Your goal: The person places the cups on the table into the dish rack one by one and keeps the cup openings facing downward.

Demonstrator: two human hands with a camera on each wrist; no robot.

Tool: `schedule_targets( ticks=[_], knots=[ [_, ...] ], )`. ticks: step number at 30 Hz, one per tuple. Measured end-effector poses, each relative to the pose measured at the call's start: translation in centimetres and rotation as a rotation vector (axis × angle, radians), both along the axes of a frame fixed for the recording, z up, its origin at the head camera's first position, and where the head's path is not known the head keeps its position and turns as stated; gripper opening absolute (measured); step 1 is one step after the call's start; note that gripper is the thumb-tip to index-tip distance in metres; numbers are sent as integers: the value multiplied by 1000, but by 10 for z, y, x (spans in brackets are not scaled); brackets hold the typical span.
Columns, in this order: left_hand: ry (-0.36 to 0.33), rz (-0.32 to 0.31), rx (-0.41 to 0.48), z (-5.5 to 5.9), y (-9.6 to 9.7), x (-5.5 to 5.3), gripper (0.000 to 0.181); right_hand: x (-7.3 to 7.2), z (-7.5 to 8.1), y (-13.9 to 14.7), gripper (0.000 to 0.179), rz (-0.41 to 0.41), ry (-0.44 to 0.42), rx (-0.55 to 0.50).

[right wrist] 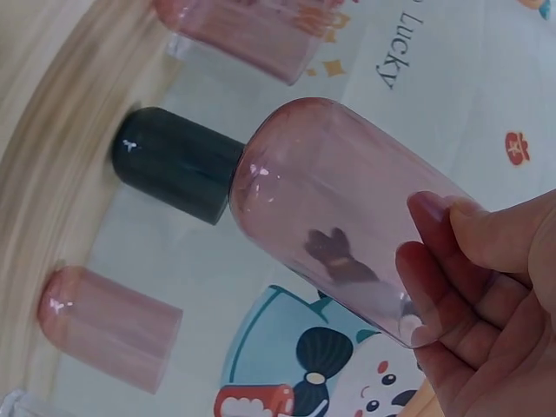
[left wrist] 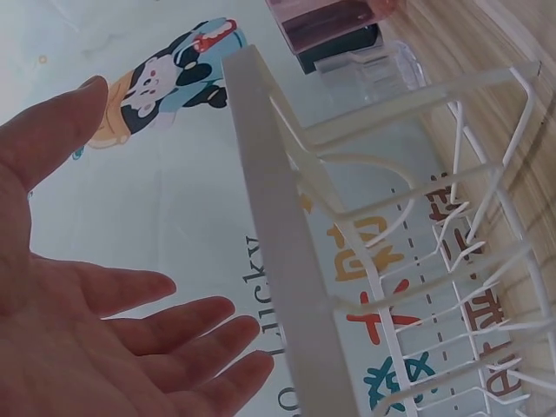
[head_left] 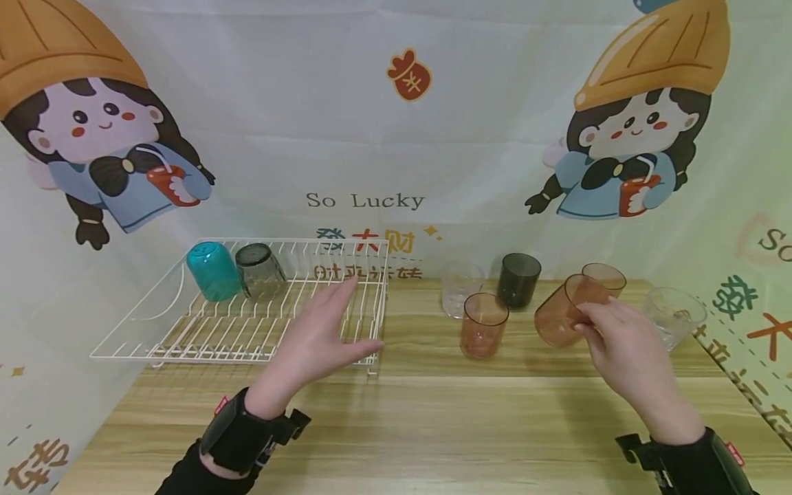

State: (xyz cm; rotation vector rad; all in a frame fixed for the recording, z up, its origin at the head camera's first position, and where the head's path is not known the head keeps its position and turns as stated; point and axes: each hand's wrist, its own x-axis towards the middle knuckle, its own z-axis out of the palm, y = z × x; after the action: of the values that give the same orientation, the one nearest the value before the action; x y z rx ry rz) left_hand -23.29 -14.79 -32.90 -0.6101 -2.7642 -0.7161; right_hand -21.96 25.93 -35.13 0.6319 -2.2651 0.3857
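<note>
My right hand point(head_left: 631, 350) pinches a translucent orange-pink glass point(head_left: 557, 316) at its rim, thumb on one side and fingers on the other. The glass is tilted. In the right wrist view the same glass point(right wrist: 321, 200) shows its rounded base turned away from the hand. A second orange-pink glass point(head_left: 606, 276) stands just behind it; a third point(head_left: 485, 333) stands to its left. My left hand point(head_left: 315, 337) hovers over the right part of a white wire dish rack point(head_left: 247, 359), fingers extended and holding nothing.
Upside down in the rack's left part sit a blue glass point(head_left: 213, 271) and a grey glass point(head_left: 262, 271). A dark glass point(head_left: 518, 282) and a clear glass point(head_left: 458, 292) stand near the back cloth. Another clear glass point(head_left: 674, 316) is beside the right hand.
</note>
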Motion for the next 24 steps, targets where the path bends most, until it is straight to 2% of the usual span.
schedule_targets(
  ticks=[6,13,18,24],
  knots=[
    [-2,-12,15,-1,5,0,108,5,7,-6,26,-5,-15,-41],
    [37,-47,42,-3,11,1,106,9,15,-15,24,1,-25,-115],
    [54,-59,44,-5,14,1,107,11,18,-23,24,29,-9,-159],
    [45,-82,103,-6,19,2,109,12,18,-33,26,79,13,-180]
  ],
)
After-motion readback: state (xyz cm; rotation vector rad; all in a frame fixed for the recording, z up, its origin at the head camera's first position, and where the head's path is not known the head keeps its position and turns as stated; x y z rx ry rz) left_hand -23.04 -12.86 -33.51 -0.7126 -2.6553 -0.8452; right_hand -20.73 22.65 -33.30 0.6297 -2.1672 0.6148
